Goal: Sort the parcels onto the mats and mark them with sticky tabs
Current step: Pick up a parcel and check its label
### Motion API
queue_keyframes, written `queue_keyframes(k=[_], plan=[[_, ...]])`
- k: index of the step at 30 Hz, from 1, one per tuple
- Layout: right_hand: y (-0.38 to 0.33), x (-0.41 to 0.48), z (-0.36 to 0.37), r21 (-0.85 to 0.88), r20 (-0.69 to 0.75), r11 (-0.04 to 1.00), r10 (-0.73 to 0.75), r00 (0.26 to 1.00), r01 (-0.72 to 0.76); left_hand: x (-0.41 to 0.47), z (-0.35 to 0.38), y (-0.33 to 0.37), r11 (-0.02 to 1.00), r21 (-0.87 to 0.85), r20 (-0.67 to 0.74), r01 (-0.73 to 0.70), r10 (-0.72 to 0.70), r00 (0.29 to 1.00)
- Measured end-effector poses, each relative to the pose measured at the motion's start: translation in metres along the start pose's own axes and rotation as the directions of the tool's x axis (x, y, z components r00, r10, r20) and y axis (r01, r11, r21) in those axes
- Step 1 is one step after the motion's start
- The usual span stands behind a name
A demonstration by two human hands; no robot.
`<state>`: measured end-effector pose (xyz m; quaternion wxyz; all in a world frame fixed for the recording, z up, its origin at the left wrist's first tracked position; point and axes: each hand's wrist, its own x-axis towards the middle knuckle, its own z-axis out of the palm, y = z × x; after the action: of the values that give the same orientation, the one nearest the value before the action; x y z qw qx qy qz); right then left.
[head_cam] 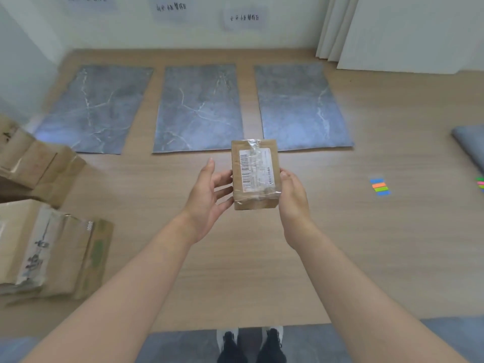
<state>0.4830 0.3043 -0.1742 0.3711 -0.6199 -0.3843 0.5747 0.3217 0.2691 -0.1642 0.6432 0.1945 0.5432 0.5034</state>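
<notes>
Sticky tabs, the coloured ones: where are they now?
Head view: the strip of blue, orange and green sticky tabs lies on the wooden floor at the right, nearer than the right-hand grey marbled mat.

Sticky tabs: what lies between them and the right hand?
Only bare wooden surface between the sticky tabs and the right hand, shown in the head view.
</notes>
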Motion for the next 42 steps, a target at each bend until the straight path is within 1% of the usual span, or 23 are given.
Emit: queue_keyframes(k=[3,7,13,19,26,29,31,34,37,39,42], plan=[[0.029,0.015,-0.007,-0.015,0.0,0.999,0.045,0.999,-0.045,0.017,0.002,-0.027,0.999,0.009,-0.045,0.051,-0.051,0.998],[0.057,0.03,-0.012,-0.029,0.027,0.993,0.113,0.993,-0.112,0.035,0.0,-0.055,0.997,0.02,-0.083,0.081,-0.079,0.993],[0.082,0.039,-0.012,-0.06,0.068,0.986,0.163,0.984,-0.159,0.047,-0.011,-0.082,0.992,0.053,-0.121,0.113,-0.106,0.987],[0.095,0.039,-0.008,-0.066,0.077,0.977,0.209,0.975,-0.204,0.051,-0.021,-0.099,0.987,0.062,-0.15,0.145,-0.135,0.979],[0.103,0.036,-0.005,-0.05,0.043,0.978,0.207,0.977,-0.205,0.051,-0.028,-0.112,0.99,0.037,-0.201,0.138,-0.128,0.971],[0.1,0.035,-0.008,-0.027,0.006,0.978,0.205,0.979,-0.205,0.049,-0.025,-0.103,0.988,0.068,-0.272,0.138,-0.115,0.955],[0.092,0.033,-0.013,-0.018,-0.034,0.98,0.198,0.98,-0.199,0.049,-0.02,-0.092,0.99,0.086,-0.301,0.113,-0.083,0.95],[0.078,0.033,-0.025,0.006,-0.074,0.984,0.176,0.982,-0.176,0.048,-0.007,-0.07,0.991,0.126,-0.287,0.046,-0.008,0.958],[0.061,0.032,-0.04,0.036,-0.103,0.992,0.123,0.987,-0.12,0.044,0.019,-0.049,0.986,0.164,-0.234,-0.032,0.07,0.97],[0.049,0.032,-0.051,0.052,-0.109,0.996,0.083,0.991,-0.077,0.041,0.04,-0.038,0.983,0.171,-0.188,-0.063,0.095,0.978],[0.033,0.036,-0.073,0.083,-0.133,0.996,0.031,0.991,-0.02,0.043,0.072,-0.029,0.974,0.216,-0.122,-0.074,0.102,0.987]])
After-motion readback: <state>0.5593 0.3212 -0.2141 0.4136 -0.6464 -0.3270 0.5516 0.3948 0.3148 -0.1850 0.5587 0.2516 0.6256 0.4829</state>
